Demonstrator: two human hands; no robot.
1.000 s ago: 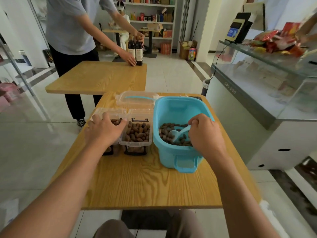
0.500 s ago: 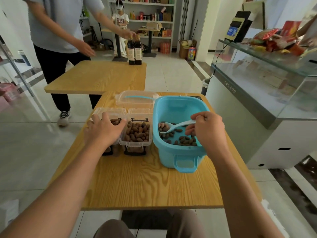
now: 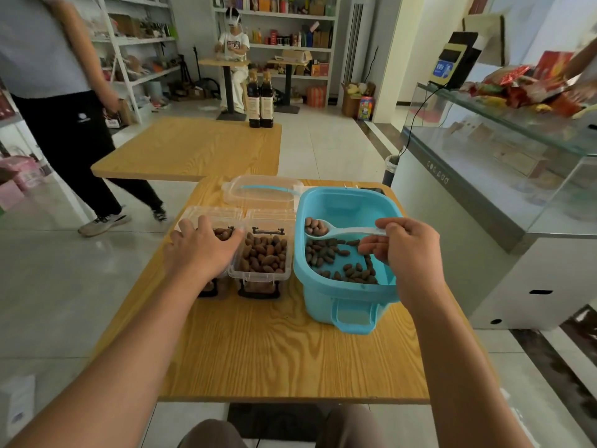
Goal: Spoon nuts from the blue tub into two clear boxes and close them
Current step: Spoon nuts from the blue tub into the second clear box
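Note:
The blue tub [image 3: 347,299] stands on the wooden table [image 3: 274,350] with brown nuts [image 3: 339,260] scattered over its bottom. My right hand [image 3: 407,250] pinches the handle of a pale spoon [image 3: 326,229], which carries a few nuts above the tub's left side. Left of the tub stand two clear boxes with their lids swung back. The right box [image 3: 261,273] is heaped with nuts. My left hand [image 3: 202,250] rests on top of the left box [image 3: 219,231] and hides most of it.
The tub's clear lid [image 3: 261,192] lies behind the boxes. A second table [image 3: 193,150] with two dark bottles [image 3: 260,100] stands beyond. A person in dark trousers [image 3: 74,140] walks at the left. A glass counter [image 3: 500,176] runs along the right.
My right hand has lifted the spoon out of the nuts, loaded, and moved it up and left over the tub. The person at the far table has stepped away to the left.

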